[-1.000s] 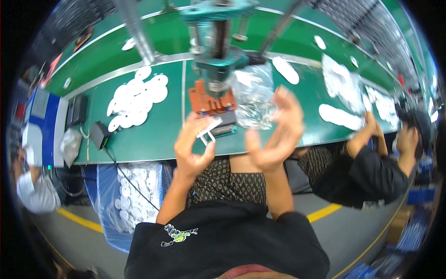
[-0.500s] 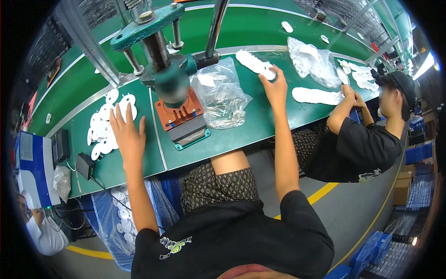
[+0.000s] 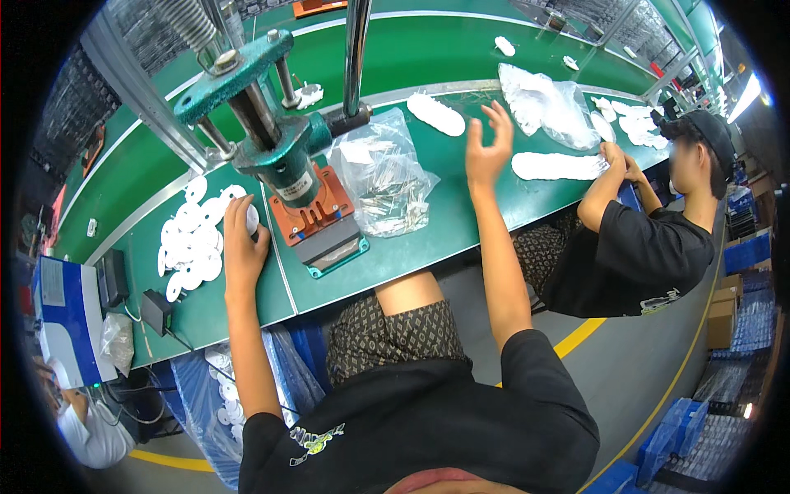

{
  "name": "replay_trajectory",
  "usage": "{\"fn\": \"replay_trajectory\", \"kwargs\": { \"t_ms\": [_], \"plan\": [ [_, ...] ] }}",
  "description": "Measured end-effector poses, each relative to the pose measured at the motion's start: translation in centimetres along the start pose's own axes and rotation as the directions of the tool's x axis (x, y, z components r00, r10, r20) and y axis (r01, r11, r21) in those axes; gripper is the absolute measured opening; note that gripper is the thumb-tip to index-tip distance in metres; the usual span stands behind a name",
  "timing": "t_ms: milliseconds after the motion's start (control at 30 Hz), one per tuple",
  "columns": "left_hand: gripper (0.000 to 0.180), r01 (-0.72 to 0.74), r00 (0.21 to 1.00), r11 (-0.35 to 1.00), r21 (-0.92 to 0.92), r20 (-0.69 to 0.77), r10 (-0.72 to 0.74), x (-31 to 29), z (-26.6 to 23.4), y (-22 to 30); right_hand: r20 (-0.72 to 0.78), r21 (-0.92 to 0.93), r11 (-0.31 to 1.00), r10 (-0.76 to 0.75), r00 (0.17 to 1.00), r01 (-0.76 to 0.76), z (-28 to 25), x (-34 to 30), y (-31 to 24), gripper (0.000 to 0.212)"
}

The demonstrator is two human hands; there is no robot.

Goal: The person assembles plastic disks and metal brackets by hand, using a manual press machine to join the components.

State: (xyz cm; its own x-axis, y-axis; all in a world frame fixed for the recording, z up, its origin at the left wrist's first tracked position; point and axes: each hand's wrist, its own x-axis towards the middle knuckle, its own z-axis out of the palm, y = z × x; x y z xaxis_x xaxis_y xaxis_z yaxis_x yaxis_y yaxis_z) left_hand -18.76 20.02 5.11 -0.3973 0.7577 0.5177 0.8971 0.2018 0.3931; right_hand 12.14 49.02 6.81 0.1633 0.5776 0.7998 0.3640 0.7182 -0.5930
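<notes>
My left hand (image 3: 244, 251) is closed at the right side of a loose pile of white discs (image 3: 191, 239). A white disc (image 3: 253, 219) shows between its thumb and fingers. My right hand (image 3: 490, 152) is raised above the green table with its fingers apart, and nothing shows in it. Just beyond its fingers lies an overlapping row of white discs (image 3: 436, 114). Between my hands stands a green hand press (image 3: 284, 165) with an orange base plate (image 3: 325, 206). Beside the press lies a clear bag of thin metal pins (image 3: 383, 185).
A co-worker (image 3: 650, 230) sits at the right, both hands at another row of white discs (image 3: 555, 166). A clear plastic bag (image 3: 551, 107) lies beyond. At the left are a black adapter (image 3: 156, 311) and a blue-and-white machine (image 3: 66, 313). A plastic-lined bin (image 3: 193, 395) stands below.
My right hand has come away from the near end of the disc row, fingers spreading. My left hand has gone from flat over the pile to closed at its right side, on a disc.
</notes>
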Motion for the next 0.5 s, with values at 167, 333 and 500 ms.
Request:
{"fn": "replay_trajectory", "kwargs": {
  "t_ms": [167, 333, 500],
  "plan": [
    [0.044, 0.101, 0.985, 0.966, -0.238, 0.160, -0.063, 0.2, -0.7, 2.6, 0.569, 0.193, 0.973, -0.009, 0.822, -0.123, -5.6, -6.9, -7.3, 0.007],
    [0.051, -0.018, 0.999, 0.994, -0.112, -0.050, 0.012, -2.4, -0.8, 5.1, 0.699, 0.083, 0.972, -0.214, 0.682, 0.219, -4.0, -8.2, -7.7, 0.012],
    [0.045, 0.123, 0.992, 0.992, 0.031, -0.044, -0.121, -5.5, -1.5, 4.7, 0.849, 0.039, 0.931, -0.222, 0.479, 0.363, -3.0, -6.7, -8.0, 0.013]
  ]
}}
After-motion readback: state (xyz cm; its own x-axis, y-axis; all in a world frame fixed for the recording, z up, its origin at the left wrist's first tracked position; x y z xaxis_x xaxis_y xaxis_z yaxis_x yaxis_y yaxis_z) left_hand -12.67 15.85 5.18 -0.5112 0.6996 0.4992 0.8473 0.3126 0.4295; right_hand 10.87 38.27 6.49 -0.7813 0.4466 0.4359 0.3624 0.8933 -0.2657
